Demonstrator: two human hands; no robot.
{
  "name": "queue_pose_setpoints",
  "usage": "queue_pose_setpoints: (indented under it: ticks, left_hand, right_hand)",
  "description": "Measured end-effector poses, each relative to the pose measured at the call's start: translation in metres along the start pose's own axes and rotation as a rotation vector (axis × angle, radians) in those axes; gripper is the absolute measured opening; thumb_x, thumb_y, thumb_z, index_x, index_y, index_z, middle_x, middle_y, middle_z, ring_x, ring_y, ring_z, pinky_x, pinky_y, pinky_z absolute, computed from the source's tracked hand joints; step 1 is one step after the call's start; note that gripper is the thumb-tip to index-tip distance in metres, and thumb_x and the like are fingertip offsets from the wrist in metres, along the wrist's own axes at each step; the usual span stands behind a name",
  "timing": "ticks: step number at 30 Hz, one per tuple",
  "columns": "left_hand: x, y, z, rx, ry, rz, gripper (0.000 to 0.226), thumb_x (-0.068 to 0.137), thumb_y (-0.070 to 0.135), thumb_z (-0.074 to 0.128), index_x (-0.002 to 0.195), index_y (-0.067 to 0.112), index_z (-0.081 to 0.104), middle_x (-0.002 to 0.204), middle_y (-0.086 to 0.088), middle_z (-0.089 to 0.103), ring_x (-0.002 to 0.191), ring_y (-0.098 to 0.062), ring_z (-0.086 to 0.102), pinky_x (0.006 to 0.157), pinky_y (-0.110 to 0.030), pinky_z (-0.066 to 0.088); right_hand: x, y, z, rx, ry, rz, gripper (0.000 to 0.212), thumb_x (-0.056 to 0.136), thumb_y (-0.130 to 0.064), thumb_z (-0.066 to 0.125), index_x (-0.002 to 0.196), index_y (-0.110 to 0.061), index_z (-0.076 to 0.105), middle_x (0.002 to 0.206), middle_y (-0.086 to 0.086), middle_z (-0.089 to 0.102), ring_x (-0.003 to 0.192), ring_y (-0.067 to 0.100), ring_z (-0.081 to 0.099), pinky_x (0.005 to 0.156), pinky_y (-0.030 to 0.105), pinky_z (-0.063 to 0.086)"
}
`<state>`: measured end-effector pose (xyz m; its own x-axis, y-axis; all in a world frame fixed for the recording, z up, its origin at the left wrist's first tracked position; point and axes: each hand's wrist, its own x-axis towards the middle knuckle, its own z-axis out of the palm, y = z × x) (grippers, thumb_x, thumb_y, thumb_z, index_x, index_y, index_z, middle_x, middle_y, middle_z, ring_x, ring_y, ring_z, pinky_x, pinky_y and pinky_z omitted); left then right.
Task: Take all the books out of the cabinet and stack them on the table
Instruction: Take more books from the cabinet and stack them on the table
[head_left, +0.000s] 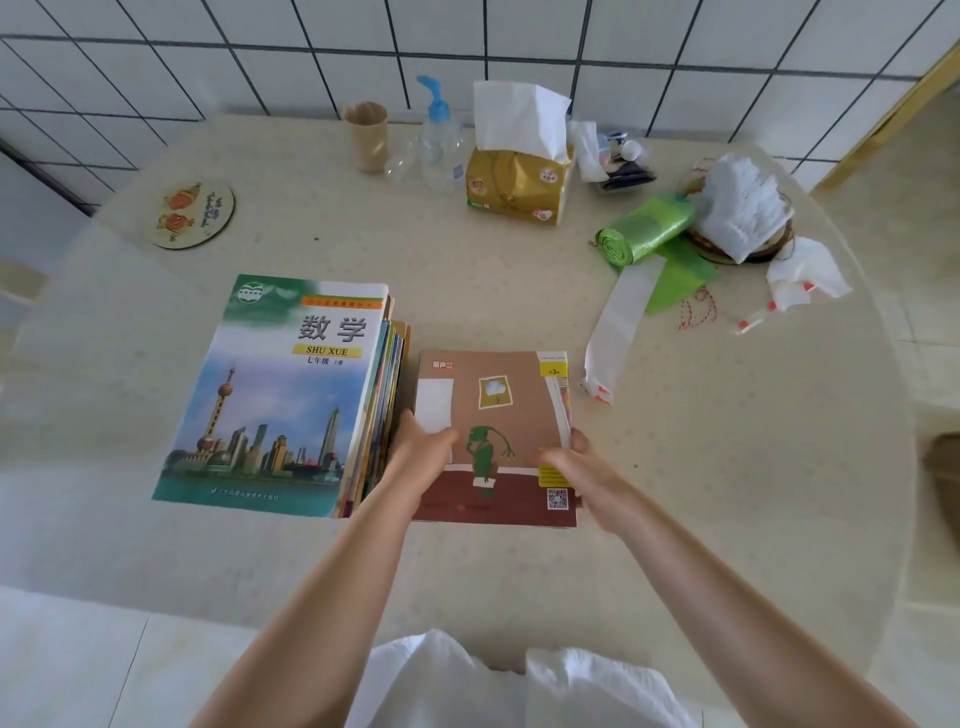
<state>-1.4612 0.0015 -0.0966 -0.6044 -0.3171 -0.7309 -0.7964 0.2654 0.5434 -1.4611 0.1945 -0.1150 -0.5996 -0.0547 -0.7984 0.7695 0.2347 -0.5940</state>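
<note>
Two hands grip a brown-covered book (493, 431) lying on the table (675, 493): the left hand (421, 457) holds its left edge, the right hand (576, 467) its right edge, thumbs on the cover. Just left, touching, stands a stack of books (280, 400) topped by a maths textbook.

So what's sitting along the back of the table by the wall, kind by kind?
Beige cup: 1
Clear pump bottle with blue top: 1
Yellow tissue pack: 1
Round cartoon coaster: 1
Total: 4
The dark clutter right of the tissues is too blurred to sort.
</note>
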Motion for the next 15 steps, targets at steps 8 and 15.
queue_pose_setpoints:
  ticks: [8, 15]
  left_hand:
    - [-0.028, 0.0, -0.007, 0.137, 0.101, 0.287, 0.068, 0.09, 0.021, 0.053, 0.152, 0.018, 0.026, 0.154, -0.002, 0.037, 0.139, -0.021, 0.038, 0.109, -0.038, 0.034]
    - [-0.06, -0.016, 0.005, 0.185, 0.124, 0.499, 0.052, 0.091, 0.022, 0.06, 0.141, 0.019, 0.044, 0.137, 0.002, 0.054, 0.126, -0.013, 0.048, 0.107, -0.034, 0.039]
  right_hand:
    - [-0.017, 0.02, 0.003, -0.117, 0.156, -0.069, 0.045, 0.073, -0.02, 0.066, 0.115, -0.02, 0.05, 0.113, 0.008, 0.062, 0.093, 0.024, 0.067, 0.081, 0.04, 0.056]
    - [-0.056, 0.038, -0.01, -0.264, 0.416, -0.201, 0.051, 0.084, -0.018, 0.063, 0.134, -0.014, 0.05, 0.137, 0.005, 0.055, 0.126, 0.024, 0.05, 0.098, 0.032, 0.04]
